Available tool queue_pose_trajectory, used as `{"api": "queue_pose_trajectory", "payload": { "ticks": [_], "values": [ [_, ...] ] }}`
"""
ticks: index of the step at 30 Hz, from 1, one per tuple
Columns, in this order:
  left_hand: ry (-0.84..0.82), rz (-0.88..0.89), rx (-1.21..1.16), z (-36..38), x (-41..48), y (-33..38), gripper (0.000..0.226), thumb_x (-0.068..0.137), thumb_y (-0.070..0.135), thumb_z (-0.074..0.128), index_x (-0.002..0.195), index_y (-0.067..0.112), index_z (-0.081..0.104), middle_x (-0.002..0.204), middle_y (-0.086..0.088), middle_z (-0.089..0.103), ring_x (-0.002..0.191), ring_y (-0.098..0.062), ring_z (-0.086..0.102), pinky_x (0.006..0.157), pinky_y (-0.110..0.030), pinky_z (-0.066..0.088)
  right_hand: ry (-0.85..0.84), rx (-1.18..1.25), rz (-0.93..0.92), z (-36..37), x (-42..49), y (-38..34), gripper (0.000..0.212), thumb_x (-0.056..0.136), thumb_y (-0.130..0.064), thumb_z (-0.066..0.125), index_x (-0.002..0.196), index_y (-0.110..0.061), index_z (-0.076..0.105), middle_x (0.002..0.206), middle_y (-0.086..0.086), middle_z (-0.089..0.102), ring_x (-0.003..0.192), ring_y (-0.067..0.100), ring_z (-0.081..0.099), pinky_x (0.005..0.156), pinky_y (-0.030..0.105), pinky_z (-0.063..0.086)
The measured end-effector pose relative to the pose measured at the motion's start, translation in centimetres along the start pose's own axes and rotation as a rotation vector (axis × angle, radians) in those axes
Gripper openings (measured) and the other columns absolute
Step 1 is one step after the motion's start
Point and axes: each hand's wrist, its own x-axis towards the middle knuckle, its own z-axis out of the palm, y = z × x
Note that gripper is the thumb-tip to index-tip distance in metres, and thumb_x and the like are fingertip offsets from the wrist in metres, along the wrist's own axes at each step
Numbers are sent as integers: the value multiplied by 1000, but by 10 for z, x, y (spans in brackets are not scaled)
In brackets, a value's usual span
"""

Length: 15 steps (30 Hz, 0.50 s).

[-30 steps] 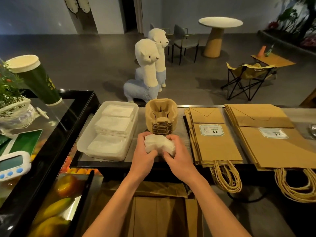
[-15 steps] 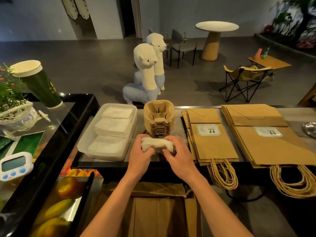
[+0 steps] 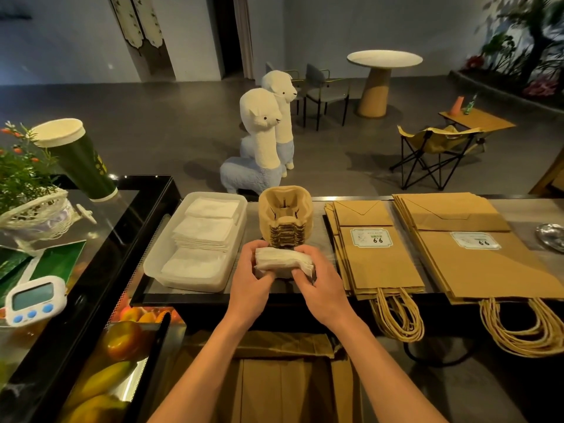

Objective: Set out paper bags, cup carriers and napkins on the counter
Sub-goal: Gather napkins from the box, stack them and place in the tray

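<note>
A small stack of white napkins (image 3: 282, 261) is held over the counter's near edge between both hands. My left hand (image 3: 251, 280) grips its left end and my right hand (image 3: 317, 283) grips its right end. Just behind it stands a stack of brown pulp cup carriers (image 3: 285, 215). To the left lies a translucent plastic tray (image 3: 152, 264) holding three piles of white napkins (image 3: 207, 230). On the right lie two flat stacks of brown paper bags, a smaller stack (image 3: 375, 254) and a larger stack (image 3: 476, 245), with their rope handles hanging over the near edge.
A glass display case (image 3: 91, 270) with fruit inside stands on the left, carrying a big green cup (image 3: 76, 160), a potted plant (image 3: 27, 184) and a white timer (image 3: 33, 300). A metal dish (image 3: 552, 236) sits at the far right. More folded bags (image 3: 283, 377) lie below the counter.
The napkin stack in both hands has turned from bunched and upright to lying flatter and longer. The hands stay in front of the cup carriers.
</note>
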Motion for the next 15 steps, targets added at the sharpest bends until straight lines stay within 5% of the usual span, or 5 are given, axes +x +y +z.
{"api": "queue_pose_trajectory", "payload": {
  "ticks": [7,10,15],
  "values": [
    [-57,-25,32,-1,1,-3,54,95,2,64,137,27,41,124,15,55,106,15,54,85,-6,46,-77,-58,9,-2,4,-2,44,101,-28,59,141,-32,40,126,-10,55,107,7,56,90,30,52],
    [-31,-27,-7,-2,0,2,55,96,4,62,140,28,38,124,18,52,106,17,53,81,-10,51,-39,92,76,-6,5,-9,49,99,-25,61,141,-35,37,127,-11,50,113,10,54,87,30,58],
    [33,-147,-90,-6,5,1,48,96,13,63,134,37,45,126,20,54,121,-3,54,98,-27,51,14,176,38,-10,-1,-16,58,95,-25,69,143,-37,37,141,-9,39,128,8,44,84,4,47]
  ]
}}
